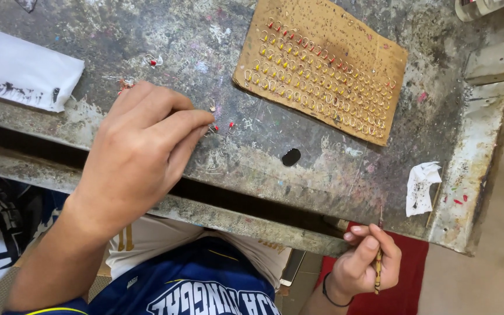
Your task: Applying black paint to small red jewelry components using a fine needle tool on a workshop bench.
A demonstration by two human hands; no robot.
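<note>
My left hand (pixel 138 154) lies over the near part of the worktop (pixel 147 41), a grey metal surface, scarred and flecked with paint. Its fingers (pixel 196 119) are drawn together, tips pressed down at a small cluster of loose fish hooks (pixel 220 125), thin wire with red-painted heads. I cannot tell whether a hook is actually pinched or only touched; the fingertips cover the spot. One more hook sits just above the fingertips, two others lie just to their right.

My right hand (pixel 363 262) is off the worktop, below its near edge, fingers closed around a thin paintbrush (pixel 378 265) with a striped yellow-and-dark handle, held roughly upright. The tip rises toward the worktop's underside edge.

Farther back, right of centre, a cardboard sheet (pixel 322 64) lies flat and tilted. Rows of hooks are stuck into it, heads red in the upper rows and yellow in the lower, gold shanks showing.

A dark hole (pixel 291 156) in the worktop sits between the loose hooks and the cardboard's lower edge. A crumpled scrap of stained white paper (pixel 421 186) lies near the right edge. A folded white paper (pixel 18 70), smudged dark, is at far left. A stray red-headed hook (pixel 153 60) lies alone above my left hand.
</note>
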